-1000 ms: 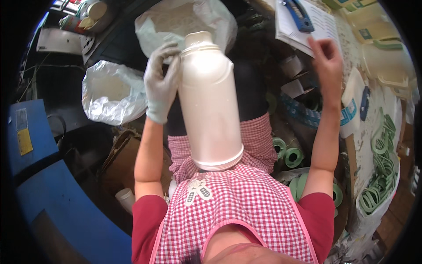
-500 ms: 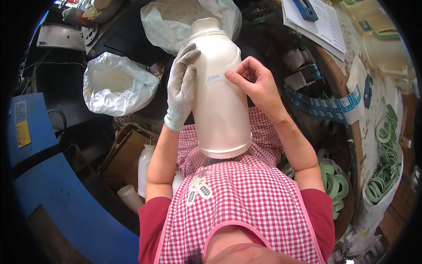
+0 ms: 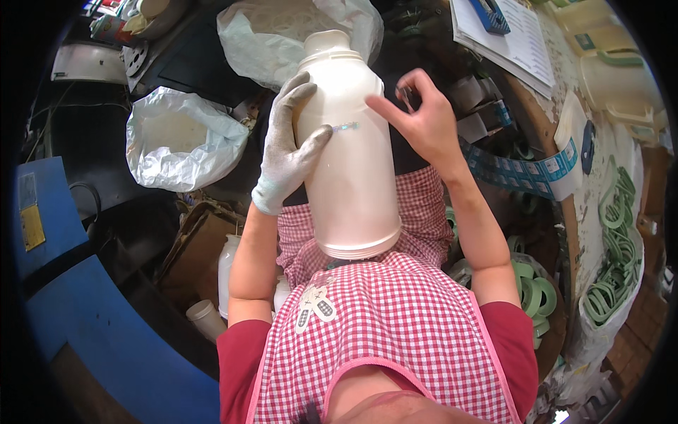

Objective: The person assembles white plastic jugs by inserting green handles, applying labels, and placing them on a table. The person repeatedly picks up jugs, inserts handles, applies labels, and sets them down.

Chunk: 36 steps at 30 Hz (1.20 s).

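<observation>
A tall cream-white plastic flask shell [image 3: 353, 177] with a narrower ribbed neck leans upright between my lap and the bench. My left hand [image 3: 288, 145], in a grey-white glove, grips its left side, the thumb pressing beside a small shiny sticker [image 3: 346, 127] on the front. Bare, my right hand [image 3: 424, 116] hovers at the shell's upper right side. Its thumb stretches toward the shell, apart from the curled fingers. Blur hides whether anything small sits among those fingers.
White plastic bags stand ahead [image 3: 296, 42] and at the left [image 3: 187, 141]. A strip of blue labels [image 3: 522, 175] hangs at the bench edge on the right, near papers [image 3: 505, 46]. Green plastic handles [image 3: 614, 240] fill a bag at far right. Smaller white bottles [image 3: 227, 272] stand lower left.
My right hand has drawn back from the sticker to the right. My left thumb has moved down and right onto the sticker's edge. The shell has hardly shifted.
</observation>
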### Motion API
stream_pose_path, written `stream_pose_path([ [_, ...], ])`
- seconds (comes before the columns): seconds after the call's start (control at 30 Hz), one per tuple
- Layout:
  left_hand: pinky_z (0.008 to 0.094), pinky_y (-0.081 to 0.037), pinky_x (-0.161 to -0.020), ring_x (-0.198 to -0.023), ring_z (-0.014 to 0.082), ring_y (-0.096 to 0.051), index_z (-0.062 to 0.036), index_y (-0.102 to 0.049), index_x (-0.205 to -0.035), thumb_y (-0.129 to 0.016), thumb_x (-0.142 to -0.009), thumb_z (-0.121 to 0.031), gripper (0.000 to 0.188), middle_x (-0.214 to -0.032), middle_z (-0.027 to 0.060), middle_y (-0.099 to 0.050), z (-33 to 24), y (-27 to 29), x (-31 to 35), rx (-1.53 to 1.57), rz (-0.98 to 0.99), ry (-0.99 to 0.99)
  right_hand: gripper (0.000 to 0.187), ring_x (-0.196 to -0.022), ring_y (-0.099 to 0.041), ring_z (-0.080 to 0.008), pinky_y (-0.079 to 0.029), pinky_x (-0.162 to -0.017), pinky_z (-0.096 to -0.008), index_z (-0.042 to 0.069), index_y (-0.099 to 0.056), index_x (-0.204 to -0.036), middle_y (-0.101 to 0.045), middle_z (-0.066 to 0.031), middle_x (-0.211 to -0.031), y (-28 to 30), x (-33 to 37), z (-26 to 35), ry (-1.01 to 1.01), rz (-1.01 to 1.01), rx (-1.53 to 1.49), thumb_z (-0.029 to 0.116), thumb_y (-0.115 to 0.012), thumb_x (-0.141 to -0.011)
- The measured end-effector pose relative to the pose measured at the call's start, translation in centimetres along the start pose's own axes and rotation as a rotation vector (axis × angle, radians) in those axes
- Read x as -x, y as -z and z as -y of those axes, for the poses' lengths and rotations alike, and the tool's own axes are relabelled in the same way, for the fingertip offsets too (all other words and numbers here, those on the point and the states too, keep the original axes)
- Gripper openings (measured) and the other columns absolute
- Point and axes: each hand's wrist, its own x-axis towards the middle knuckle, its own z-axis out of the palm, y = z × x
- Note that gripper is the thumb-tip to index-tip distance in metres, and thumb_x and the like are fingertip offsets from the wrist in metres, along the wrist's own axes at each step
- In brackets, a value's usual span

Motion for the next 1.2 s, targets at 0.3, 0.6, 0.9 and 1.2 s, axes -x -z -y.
stream_pose_path([
  [0.3,0.0466,-0.025,-0.127,-0.155,0.0362,-0.032,0.0007,-0.050,-0.149,-0.070,-0.090,-0.011,0.063,-0.161,0.0195,-0.042,0.3,0.2,-0.2,-0.092,0.114,-0.068,0.051,-0.074,-0.044,-0.0048,-0.039,-0.064,-0.0214,0.006,-0.058,-0.101,-0.047,0.0061,-0.082,-1.2,-4.5,-1.6,-0.340,0.356,-0.587,0.038,-0.092,-0.080],
  [0.6,0.0427,-0.027,-0.126,-0.153,0.0309,-0.036,0.0013,-0.048,-0.150,-0.070,-0.090,-0.007,0.064,-0.161,0.0172,-0.043,-0.3,0.2,-0.5,0.047,0.112,-0.033,0.038,-0.074,-0.046,-0.0049,-0.041,-0.066,-0.0223,0.007,-0.061,-0.106,-0.050,0.0056,-0.084,2.4,-4.2,-2.3,-0.337,0.411,-0.660,0.027,-0.087,-0.086],
  [0.9,0.0253,-0.050,-0.095,-0.110,0.0091,-0.060,-0.0017,-0.064,-0.139,-0.069,-0.103,-0.039,0.052,-0.127,0.0052,-0.068,6.8,-1.4,-16.6,0.228,0.231,0.528,0.036,-0.105,-0.067,-0.0434,-0.054,-0.095,-0.0508,-0.006,-0.073,-0.099,-0.070,-0.0296,-0.111,23.1,-18.5,-24.9,0.020,-0.323,1.008,0.027,-0.060,-0.093],
  [1.2,0.0407,-0.051,-0.104,-0.128,0.0287,-0.059,0.0046,-0.049,-0.148,-0.055,-0.105,-0.043,0.064,-0.140,0.0185,-0.060,-12.9,9.3,-6.2,0.298,-0.080,-0.090,0.071,-0.090,-0.075,-0.0257,-0.059,-0.088,-0.0371,-0.003,-0.076,-0.093,-0.077,-0.0155,-0.095,13.6,5.3,0.1,-0.426,0.626,-0.252,0.056,-0.041,-0.110],
])
